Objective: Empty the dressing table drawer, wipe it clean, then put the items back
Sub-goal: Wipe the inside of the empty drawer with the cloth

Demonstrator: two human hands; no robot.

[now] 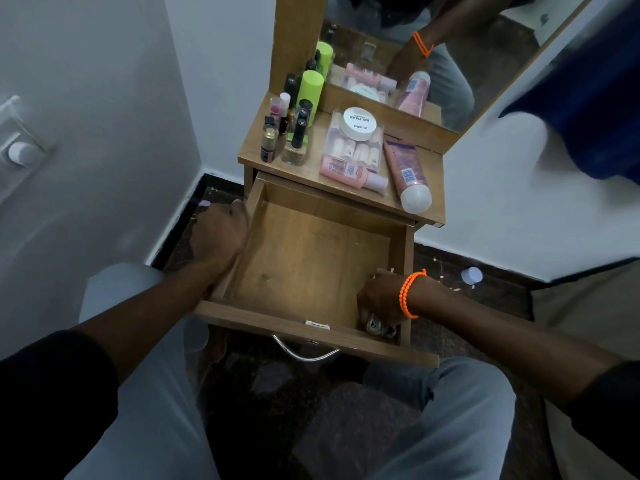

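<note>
You wear a dark, near-black top whose sleeves [52,382] are pushed up, so both forearms show bare below them. Your trousers [460,420] are a pale grey-blue, plain cloth with no pattern, and they cover both knees. Around your right wrist sits a bright orange bracelet [408,294] made of small beads or knots, wound in two strands side by side. Your left hand [221,230] and right hand [379,299] are bare, with no rings or watch that can be made out.
</note>
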